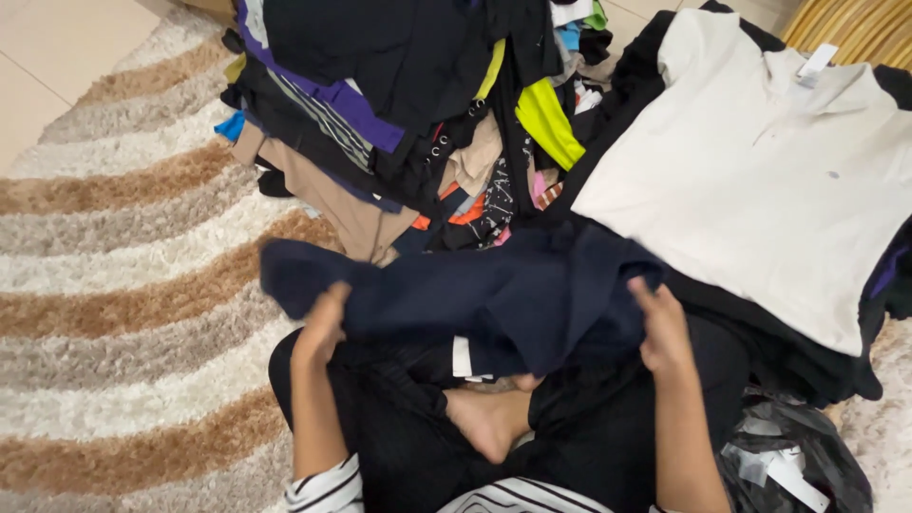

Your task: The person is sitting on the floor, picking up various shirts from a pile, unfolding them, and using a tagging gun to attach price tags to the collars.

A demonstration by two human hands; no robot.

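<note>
Sleeves: striped black-and-white cuffs [328, 489] at the bottom edge of the frame, nearest the camera.
Legs and foot: crossed legs in black cloth; one bare foot [484, 423] at bottom centre, just below the held garment.
Plastic bag: dark crumpled bag [798, 456] at lower right, beside the right forearm.
Left hand: left hand [323, 328], left of centre, fingers closed on the near edge of the garment.
Right hand: right hand [660, 328], right of centre, fingers curled into a fold of the same garment.
Held item: navy garment [475, 294], centre of frame, stretched between both hands above the lap; its left end trails onto the rug.
Rug: shaggy striped rug [123, 285] in brown, grey and cream, filling the left half.
White shirt: white collared shirt [760, 180], upper right, laid flat on dark clothing, tag at the collar.
Clothes heap: mixed clothes pile [399, 114], top centre, touching the far edge of the navy garment.
Risk, snagging: judged likely if the garment is lifted, since its far edge lies against the heap and could drag loose items.
Risk, uneven grip: the trailing left end may slip or bunch.
</note>
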